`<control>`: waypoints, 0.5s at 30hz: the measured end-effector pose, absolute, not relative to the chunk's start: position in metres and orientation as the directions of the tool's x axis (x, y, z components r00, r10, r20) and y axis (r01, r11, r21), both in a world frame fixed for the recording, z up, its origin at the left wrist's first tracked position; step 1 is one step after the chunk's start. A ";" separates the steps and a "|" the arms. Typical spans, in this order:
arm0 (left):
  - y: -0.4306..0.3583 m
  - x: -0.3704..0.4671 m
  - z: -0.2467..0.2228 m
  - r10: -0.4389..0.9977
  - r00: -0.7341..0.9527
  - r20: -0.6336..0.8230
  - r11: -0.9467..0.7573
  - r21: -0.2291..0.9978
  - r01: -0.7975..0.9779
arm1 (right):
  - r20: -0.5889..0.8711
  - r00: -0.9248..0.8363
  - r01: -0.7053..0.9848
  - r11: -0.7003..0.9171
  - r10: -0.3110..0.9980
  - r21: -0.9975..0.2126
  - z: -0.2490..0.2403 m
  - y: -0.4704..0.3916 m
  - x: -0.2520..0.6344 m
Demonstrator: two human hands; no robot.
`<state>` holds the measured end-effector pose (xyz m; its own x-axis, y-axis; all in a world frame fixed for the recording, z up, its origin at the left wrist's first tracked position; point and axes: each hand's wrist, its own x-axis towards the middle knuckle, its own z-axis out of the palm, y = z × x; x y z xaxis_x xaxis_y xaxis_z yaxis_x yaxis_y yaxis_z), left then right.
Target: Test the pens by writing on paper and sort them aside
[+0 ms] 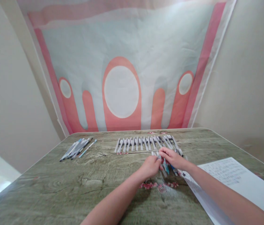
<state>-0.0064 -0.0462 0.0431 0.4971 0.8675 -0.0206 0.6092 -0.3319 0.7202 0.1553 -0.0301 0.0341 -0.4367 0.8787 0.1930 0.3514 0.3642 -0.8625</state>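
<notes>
Curling left hand (150, 166) and right hand (176, 159) close together, bending over pens (166, 167) lying between and slanting lengthwise; not revealing whether either grip is holding anything.

Greenish-brown wood-grain table (52, 190) under me, white paper (246, 190) bearing rows of writing at my right, pink-and-grey printed backdrop (132, 40) facing me

One left hand (151, 166), one right hand (174, 158), one table (59, 187), one backdrop (136, 37) with three white ovals (122, 92), and over twenty pens (137, 143).

Both hands (162, 160) touch what look like pens (166, 167).
</notes>
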 end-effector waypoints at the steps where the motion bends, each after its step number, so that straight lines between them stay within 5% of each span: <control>1: -0.048 -0.006 0.046 0.869 0.494 -0.037 -0.317 0.724 0.613 | 0.178 -0.440 0.350 0.350 0.880 -0.869 0.034 -0.030 0.155; 9: -0.053 -0.005 0.052 0.848 0.507 -0.158 -0.201 0.789 0.581 | 0.112 -0.375 0.278 0.227 0.920 -0.933 0.035 -0.023 0.168; 15: -0.082 0.006 0.050 0.700 0.713 0.043 -0.549 0.671 0.498 | 0.116 -0.258 0.255 0.183 0.959 -0.949 0.041 -0.014 0.186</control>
<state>0.0064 -0.0825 0.0496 0.7130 0.6998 0.0430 0.4984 -0.5491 0.6709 0.1860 -0.0142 0.0406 -0.2577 0.9592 0.1159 0.2552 0.1833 -0.9494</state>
